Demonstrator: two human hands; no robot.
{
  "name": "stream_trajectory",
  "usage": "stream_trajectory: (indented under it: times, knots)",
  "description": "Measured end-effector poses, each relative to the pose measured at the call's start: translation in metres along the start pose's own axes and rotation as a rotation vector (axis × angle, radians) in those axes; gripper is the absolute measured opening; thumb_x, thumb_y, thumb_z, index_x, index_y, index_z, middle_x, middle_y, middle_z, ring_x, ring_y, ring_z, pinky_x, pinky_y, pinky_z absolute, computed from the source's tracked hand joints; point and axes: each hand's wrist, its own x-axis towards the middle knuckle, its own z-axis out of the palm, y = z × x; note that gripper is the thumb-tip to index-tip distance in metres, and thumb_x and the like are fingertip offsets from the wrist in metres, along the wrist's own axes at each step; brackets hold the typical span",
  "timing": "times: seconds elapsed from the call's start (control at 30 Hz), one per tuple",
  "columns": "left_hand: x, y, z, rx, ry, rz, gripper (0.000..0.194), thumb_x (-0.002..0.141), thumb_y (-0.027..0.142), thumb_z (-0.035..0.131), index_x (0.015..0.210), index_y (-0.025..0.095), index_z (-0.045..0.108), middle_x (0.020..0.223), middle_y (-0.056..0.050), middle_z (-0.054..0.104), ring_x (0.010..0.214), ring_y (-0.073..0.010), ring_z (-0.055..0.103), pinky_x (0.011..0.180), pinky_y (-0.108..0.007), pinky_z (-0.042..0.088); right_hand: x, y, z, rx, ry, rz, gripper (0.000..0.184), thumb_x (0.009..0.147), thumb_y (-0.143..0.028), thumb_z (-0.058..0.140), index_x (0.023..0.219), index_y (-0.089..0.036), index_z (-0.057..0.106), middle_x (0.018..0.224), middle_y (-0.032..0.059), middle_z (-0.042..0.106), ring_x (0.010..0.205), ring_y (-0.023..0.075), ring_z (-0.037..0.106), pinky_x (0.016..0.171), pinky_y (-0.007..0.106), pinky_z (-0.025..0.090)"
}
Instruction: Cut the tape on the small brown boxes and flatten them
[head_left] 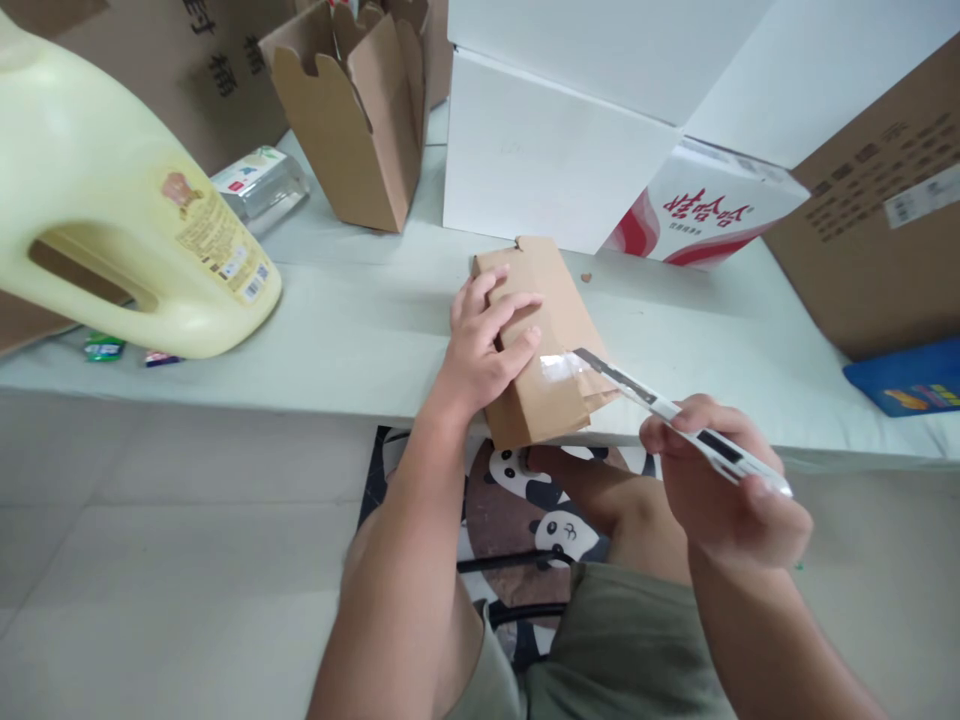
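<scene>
A small brown cardboard box (pixel 525 400) lies at the front edge of the pale-covered surface, with a strip of clear tape (pixel 561 367) near its right side. My left hand (pixel 491 340) rests on top of it, fingers spread and pressing on the cardboard. In my right hand (pixel 727 490) is a white utility knife (pixel 720 450), gripped by its handle. Its blade is out and points left, the tip over or touching the tape; I cannot tell which. Torn or loose cardboard edges show just beneath the blade.
A large yellow jug (pixel 135 200) stands at left, beside a clear bottle (pixel 262 185). Behind are an open brown carton (pixel 352 130) and white boxes (pixel 547 150). A red-and-white box (pixel 697 205), large carton (pixel 892 200) and blue packet (pixel 907 378) are at right.
</scene>
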Motion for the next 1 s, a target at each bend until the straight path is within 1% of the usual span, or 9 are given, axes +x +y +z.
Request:
stream_trajectory:
  times: [0.07, 0.13, 0.27, 0.47, 0.67, 0.8, 0.87, 0.9, 1.0]
  knots:
    - [0.000, 0.000, 0.000, -0.004, 0.003, 0.005, 0.032, 0.093, 0.039, 0.063, 0.124, 0.032, 0.073, 0.164, -0.005, 0.043, 0.157, -0.0342, 0.031, 0.133, -0.055, 0.022, 0.000, 0.001, 0.002, -0.010, -0.020, -0.004, 0.034, 0.088, -0.059, 0.062, 0.095, -0.029, 0.077, 0.075, 0.0029, 0.054, 0.067, 0.0202, 0.052, 0.060, 0.036, 0.040]
    - [0.000, -0.001, 0.000, -0.009, 0.008, 0.013, 0.032, 0.093, 0.039, 0.063, 0.123, 0.032, 0.073, 0.163, -0.004, 0.043, 0.157, -0.0334, 0.032, 0.133, -0.054, 0.022, 0.001, 0.004, 0.003, 0.000, -0.021, 0.022, 0.035, 0.086, -0.059, 0.062, 0.094, -0.028, 0.076, 0.075, 0.0029, 0.056, 0.066, 0.0203, 0.053, 0.061, 0.037, 0.041]
    - [0.000, -0.001, 0.000, -0.004, 0.003, 0.003, 0.032, 0.093, 0.039, 0.063, 0.122, 0.032, 0.073, 0.164, -0.004, 0.043, 0.157, -0.0338, 0.032, 0.133, -0.055, 0.023, 0.006, 0.012, 0.005, 0.094, -0.012, 0.089, 0.034, 0.084, -0.059, 0.063, 0.089, -0.026, 0.073, 0.075, 0.0022, 0.058, 0.065, 0.0194, 0.055, 0.060, 0.035, 0.041]
    - [0.000, 0.006, 0.001, 0.052, 0.012, -0.040, 0.031, 0.094, 0.033, 0.061, 0.121, 0.029, 0.074, 0.165, -0.005, 0.043, 0.157, -0.0353, 0.032, 0.132, -0.057, 0.023, 0.008, 0.016, 0.004, 0.094, -0.039, 0.038, 0.035, 0.087, -0.056, 0.060, 0.086, -0.024, 0.072, 0.074, 0.0016, 0.056, 0.066, 0.0195, 0.054, 0.064, 0.036, 0.040]
    - [0.001, 0.006, 0.003, 0.048, 0.027, -0.033, 0.030, 0.094, 0.032, 0.060, 0.120, 0.030, 0.074, 0.164, -0.004, 0.045, 0.156, -0.0351, 0.033, 0.131, -0.057, 0.025, 0.011, 0.015, -0.003, 0.203, -0.060, 0.039, 0.032, 0.085, -0.050, 0.058, 0.082, -0.022, 0.072, 0.070, 0.0013, 0.053, 0.060, 0.0176, 0.052, 0.057, 0.035, 0.037]
    - [0.002, 0.003, 0.003, 0.032, 0.025, -0.033, 0.030, 0.093, 0.032, 0.061, 0.120, 0.030, 0.074, 0.163, -0.005, 0.046, 0.156, -0.0350, 0.033, 0.131, -0.057, 0.022, 0.012, 0.011, -0.004, 0.218, -0.082, 0.055, 0.034, 0.083, -0.053, 0.055, 0.075, -0.022, 0.069, 0.065, 0.0002, 0.050, 0.055, 0.0167, 0.051, 0.056, 0.035, 0.039]
    - [0.003, 0.001, 0.002, 0.012, 0.020, -0.037, 0.030, 0.093, 0.032, 0.061, 0.121, 0.030, 0.074, 0.164, -0.006, 0.045, 0.157, -0.0347, 0.033, 0.132, -0.056, 0.021, 0.009, 0.009, -0.006, 0.221, -0.059, 0.069, 0.036, 0.082, -0.055, 0.055, 0.072, -0.022, 0.067, 0.063, -0.0006, 0.049, 0.052, 0.0156, 0.050, 0.055, 0.034, 0.039]
    - [0.002, 0.001, 0.001, -0.006, 0.019, -0.037, 0.030, 0.093, 0.032, 0.062, 0.121, 0.030, 0.074, 0.164, -0.005, 0.044, 0.157, -0.0346, 0.032, 0.132, -0.056, 0.020, 0.008, 0.008, -0.008, 0.228, -0.027, 0.069, 0.036, 0.082, -0.055, 0.055, 0.072, -0.023, 0.067, 0.062, -0.0014, 0.047, 0.051, 0.0148, 0.049, 0.054, 0.034, 0.039]
    - [0.002, -0.002, -0.002, -0.084, 0.022, -0.039, 0.029, 0.094, 0.033, 0.062, 0.121, 0.031, 0.074, 0.166, -0.003, 0.042, 0.159, -0.0347, 0.029, 0.131, -0.056, 0.024, 0.003, 0.012, -0.018, 0.232, 0.135, 0.008, 0.033, 0.083, -0.054, 0.052, 0.079, -0.027, 0.070, 0.061, -0.0034, 0.046, 0.047, 0.0138, 0.046, 0.054, 0.034, 0.041]
